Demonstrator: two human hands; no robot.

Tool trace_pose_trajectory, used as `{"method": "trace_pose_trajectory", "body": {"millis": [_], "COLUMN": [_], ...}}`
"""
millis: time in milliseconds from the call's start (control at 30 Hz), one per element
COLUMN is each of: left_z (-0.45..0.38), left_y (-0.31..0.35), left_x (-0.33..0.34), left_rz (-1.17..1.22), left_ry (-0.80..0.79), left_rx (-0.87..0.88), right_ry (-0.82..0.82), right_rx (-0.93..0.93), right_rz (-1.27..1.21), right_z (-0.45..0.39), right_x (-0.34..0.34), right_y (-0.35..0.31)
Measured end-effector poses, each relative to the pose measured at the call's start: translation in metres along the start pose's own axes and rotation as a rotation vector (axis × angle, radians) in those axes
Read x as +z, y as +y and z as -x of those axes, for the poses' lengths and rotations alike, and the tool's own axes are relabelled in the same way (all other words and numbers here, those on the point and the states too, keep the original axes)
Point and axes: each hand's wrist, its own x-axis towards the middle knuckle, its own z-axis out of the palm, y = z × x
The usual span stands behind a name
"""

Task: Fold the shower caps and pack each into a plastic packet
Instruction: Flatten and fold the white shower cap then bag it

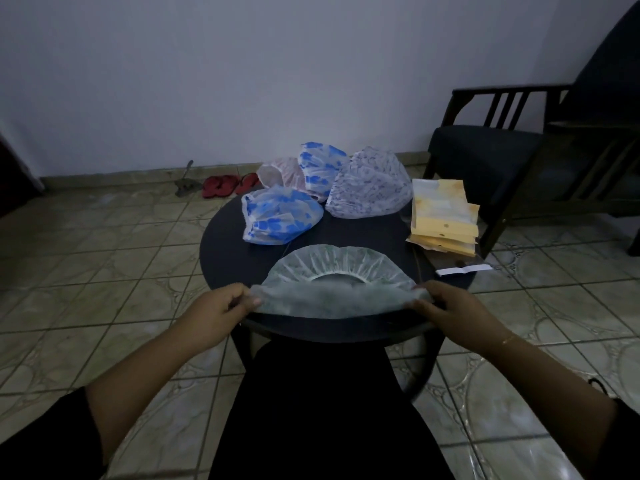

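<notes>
A pale green-white shower cap [337, 275] lies spread on the near part of a round dark table [228, 251], its near edge lifted off the top. My left hand [221, 306] pinches that edge at its left end. My right hand [446, 304] pinches the right end. Farther back sit a blue-patterned cap [280, 216], a second blue-patterned cap [320, 169], a pinkish cap [280, 173] and a purple-print cap [369, 187]. A stack of yellow plastic packets [441, 216] lies on the table's right side.
A white paper strip [464, 269] lies at the table's right rim. A dark wooden armchair [519, 154] stands right of the table. Red sandals [221, 186] and a small tool [185, 183] lie on the tiled floor by the wall.
</notes>
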Motion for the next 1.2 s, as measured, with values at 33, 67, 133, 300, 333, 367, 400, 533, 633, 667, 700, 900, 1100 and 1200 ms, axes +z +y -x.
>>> {"method": "trace_pose_trajectory", "body": {"millis": [33,67,133,300,333,367,400,533,633,667,700,900,1100,1200], "left_z": [-0.001,-0.002,-0.005,-0.014,-0.017,-0.019,-0.022,-0.031,-0.032,-0.030,-0.028,-0.017,-0.049,-0.069], "left_y": [0.002,0.003,0.006,0.013,0.013,0.014,0.014,0.014,0.017,0.020,0.023,0.041,0.075,0.072], "left_x": [0.001,0.003,0.007,0.015,0.016,0.018,0.018,0.021,0.026,0.027,0.028,0.030,0.055,0.067], "left_rz": [0.013,0.012,0.005,0.001,-0.013,-0.033,-0.060,-0.192,-0.272,-0.305,-0.338,-0.411,-0.499,-0.575], "left_ry": [0.028,0.048,0.089,0.177,0.186,0.192,0.192,0.176,0.203,0.226,0.252,0.468,-0.015,-0.257], "left_rx": [-0.027,-0.055,-0.114,-0.264,-0.286,-0.304,-0.324,-0.395,-0.437,-0.436,-0.423,-0.011,0.382,0.212], "right_ry": [0.032,0.069,0.146,0.253,0.263,0.269,0.275,0.294,0.298,0.304,0.316,0.595,0.072,-0.129], "right_rx": [0.028,0.057,0.110,0.232,0.255,0.278,0.302,0.371,0.383,0.374,0.351,0.035,-0.179,-0.077], "right_rz": [-0.009,-0.010,0.003,0.007,0.007,0.015,0.022,0.072,0.131,0.145,0.165,0.406,0.536,0.588], "right_z": [-0.002,-0.004,-0.011,-0.029,-0.033,-0.035,-0.038,-0.044,-0.046,-0.046,-0.045,-0.041,-0.061,-0.070], "right_x": [0.002,0.004,0.008,0.019,0.021,0.023,0.025,0.032,0.036,0.037,0.038,0.043,0.055,0.063], "right_y": [-0.002,-0.004,-0.009,-0.011,-0.011,-0.011,-0.011,-0.013,-0.014,-0.015,-0.016,-0.019,-0.052,-0.045]}}
